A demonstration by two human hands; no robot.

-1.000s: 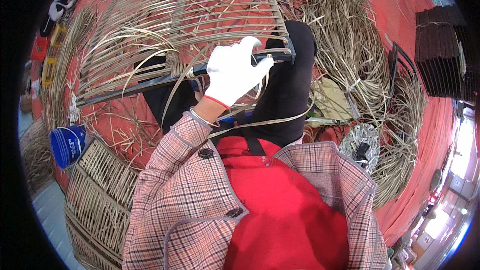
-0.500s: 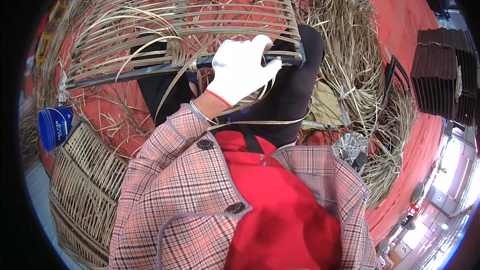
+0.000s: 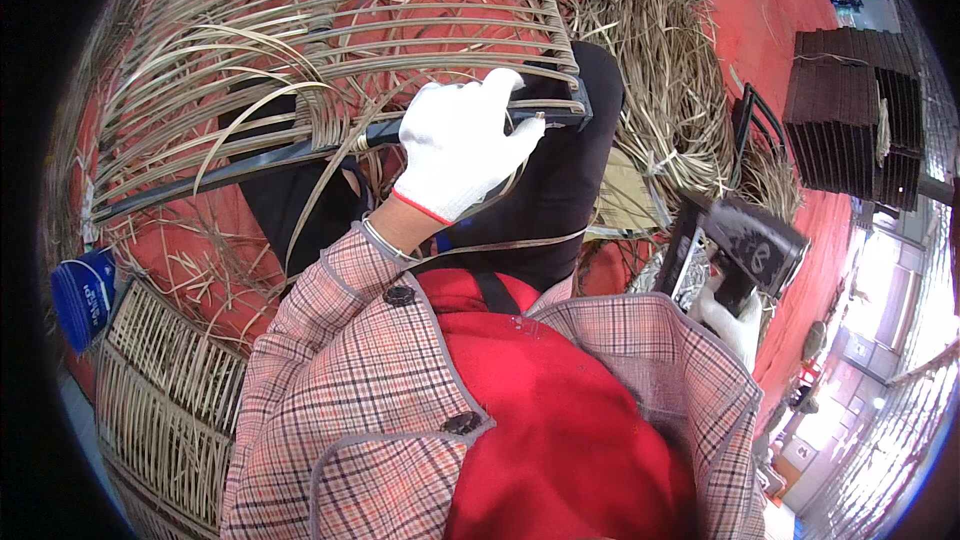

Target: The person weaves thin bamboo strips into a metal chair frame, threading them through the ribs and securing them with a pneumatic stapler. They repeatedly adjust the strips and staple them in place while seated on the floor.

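My left hand (image 3: 462,148), in a white knit glove with a red cuff, closes over the near dark bar of a frame (image 3: 265,158). Its thumb and forefinger stand apart, and the other fingers are hidden beneath the palm. Tan strips (image 3: 410,62) run across the frame in spaced rows, and loose strip ends curl up at its left. The frame lies over my knees. At the right, my gloved right hand (image 3: 732,318) grips the handle of a worn black staple gun (image 3: 755,242), held up beside my jacket. Its fingers are partly hidden by the tool.
A bundle of long tan strips (image 3: 655,70) lies to the right on the red floor (image 3: 745,0). Dark slatted panels (image 3: 830,120) are stacked beyond it. On the left are a blue bucket (image 3: 82,298) and a strip-wound panel (image 3: 170,380). Cut scraps litter the floor.
My right hand, out of sight before, has come into view with the staple gun raised at the right. My left hand stays at the frame's near bar. The whole view has shifted slightly.
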